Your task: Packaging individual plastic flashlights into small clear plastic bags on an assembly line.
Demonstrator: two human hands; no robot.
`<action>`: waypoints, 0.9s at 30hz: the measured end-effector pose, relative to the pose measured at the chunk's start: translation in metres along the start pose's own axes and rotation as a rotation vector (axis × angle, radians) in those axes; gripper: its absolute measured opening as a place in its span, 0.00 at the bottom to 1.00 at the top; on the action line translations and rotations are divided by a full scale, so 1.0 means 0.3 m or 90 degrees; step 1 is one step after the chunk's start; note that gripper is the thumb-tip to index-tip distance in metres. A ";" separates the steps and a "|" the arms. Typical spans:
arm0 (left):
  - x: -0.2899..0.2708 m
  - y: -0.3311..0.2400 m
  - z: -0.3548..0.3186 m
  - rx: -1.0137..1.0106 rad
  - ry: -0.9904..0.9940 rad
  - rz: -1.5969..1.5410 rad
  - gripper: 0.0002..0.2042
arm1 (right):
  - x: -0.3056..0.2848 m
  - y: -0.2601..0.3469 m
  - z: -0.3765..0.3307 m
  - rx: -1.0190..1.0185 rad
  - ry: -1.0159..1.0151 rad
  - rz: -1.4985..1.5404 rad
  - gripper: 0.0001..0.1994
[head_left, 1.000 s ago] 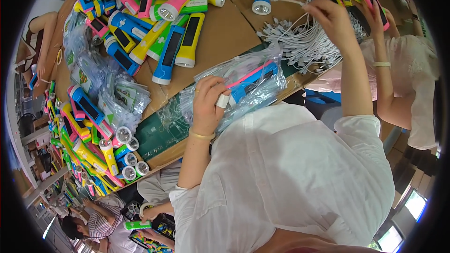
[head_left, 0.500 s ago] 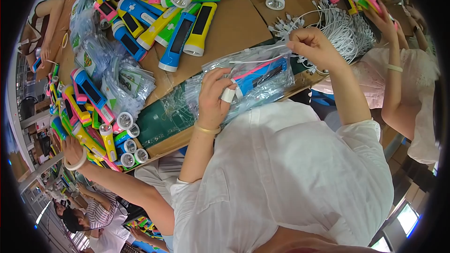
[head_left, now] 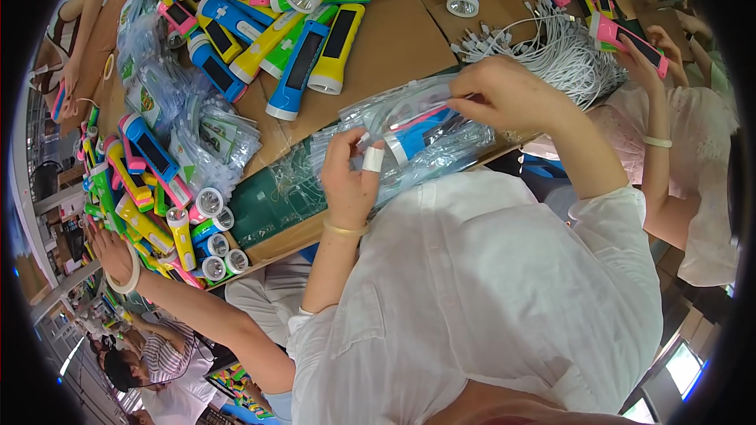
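A blue and pink flashlight (head_left: 411,142) with a dark panel lies inside a clear plastic bag (head_left: 465,140) in front of me. My left hand (head_left: 350,182) is at the bag's left end, fingers curled on its edge, with a white wrap (head_left: 373,159) around one digit. Over the bag's upper side, my right hand (head_left: 504,94) is bent down with its fingers pinched together on a white cable (head_left: 405,110) that loops at the bag. Its fingertips are partly hidden. More clear bags lie beneath this one.
White cables (head_left: 567,63) are heaped at the right. Colourful flashlights (head_left: 303,63) are piled on the cardboard (head_left: 386,47), with more at the left edge beside packed bags (head_left: 205,134). A co-worker's hand (head_left: 114,256) rests by the left pile; another person (head_left: 654,63) holds a pink flashlight at right.
My right hand has moved left and turned palm down, bringing the cable toward the bag. My left hand has slid slightly left and down. The co-worker at right has lowered a pink flashlight.
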State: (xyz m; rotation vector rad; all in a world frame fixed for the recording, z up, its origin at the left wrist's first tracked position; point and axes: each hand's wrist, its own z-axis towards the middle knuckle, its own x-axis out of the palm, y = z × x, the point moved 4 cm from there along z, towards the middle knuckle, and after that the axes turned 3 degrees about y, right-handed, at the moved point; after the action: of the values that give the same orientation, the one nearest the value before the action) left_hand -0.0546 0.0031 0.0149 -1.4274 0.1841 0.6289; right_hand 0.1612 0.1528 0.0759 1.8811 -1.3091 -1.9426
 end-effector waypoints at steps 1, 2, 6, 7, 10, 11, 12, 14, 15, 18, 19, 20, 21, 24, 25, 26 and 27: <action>-0.008 0.007 -0.006 0.008 0.007 0.012 0.08 | 0.019 0.016 0.027 -0.012 0.010 -0.066 0.14; -0.014 0.001 -0.010 0.006 0.005 0.014 0.08 | 0.041 0.025 0.055 -0.027 0.046 -0.085 0.12; -0.019 -0.041 -0.017 0.038 -0.011 -0.017 0.07 | 0.116 0.049 0.142 -0.149 -0.003 -0.066 0.12; -0.021 -0.047 -0.020 0.057 -0.041 -0.033 0.06 | 0.109 0.069 0.157 -0.127 0.018 0.072 0.12; -0.009 -0.038 -0.030 0.023 -0.054 -0.062 0.06 | 0.115 0.093 0.178 -0.092 0.093 0.234 0.11; -0.007 -0.040 -0.030 0.022 -0.056 -0.062 0.06 | 0.125 0.095 0.181 -0.078 0.142 0.259 0.12; -0.002 -0.044 -0.027 0.025 -0.054 -0.075 0.06 | 0.145 0.089 0.187 -0.077 0.143 0.259 0.12; 0.003 -0.044 -0.020 0.030 -0.047 -0.092 0.05 | 0.183 0.089 0.189 -0.189 0.063 0.203 0.11; -0.003 -0.041 -0.017 0.048 -0.048 -0.087 0.05 | 0.187 0.088 0.186 -0.189 0.064 0.204 0.11; -0.008 -0.007 -0.032 0.019 -0.057 -0.128 0.04 | 0.157 0.076 0.143 -0.242 -0.025 0.150 0.10; -0.012 0.020 -0.042 -0.030 -0.069 -0.173 0.04 | 0.132 0.048 0.122 -0.198 -0.039 0.119 0.10; -0.017 0.034 -0.050 -0.031 -0.069 -0.173 0.04 | 0.112 0.013 0.099 -0.155 -0.054 0.088 0.09; -0.018 0.053 -0.057 -0.062 -0.064 -0.210 0.04 | 0.105 -0.035 0.072 -0.129 -0.061 0.093 0.08; -0.013 0.088 -0.056 -0.114 -0.054 -0.287 0.04 | 0.097 -0.162 0.002 -0.108 -0.088 0.079 0.09; -0.010 0.096 -0.055 -0.133 -0.050 -0.324 0.04 | 0.090 -0.186 -0.011 -0.116 -0.123 0.053 0.09; -0.006 0.091 -0.050 -0.134 -0.051 -0.323 0.04 | 0.084 -0.199 -0.020 -0.124 -0.159 0.027 0.09; 0.001 0.089 -0.040 -0.150 -0.059 -0.349 0.03 | 0.084 -0.200 -0.025 -0.127 -0.172 0.013 0.09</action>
State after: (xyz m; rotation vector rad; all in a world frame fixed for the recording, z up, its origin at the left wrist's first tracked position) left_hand -0.0648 -0.0078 -0.0101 -1.5814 -0.3585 0.2656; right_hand 0.1897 0.1699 0.0195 1.5516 -1.1382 -2.2828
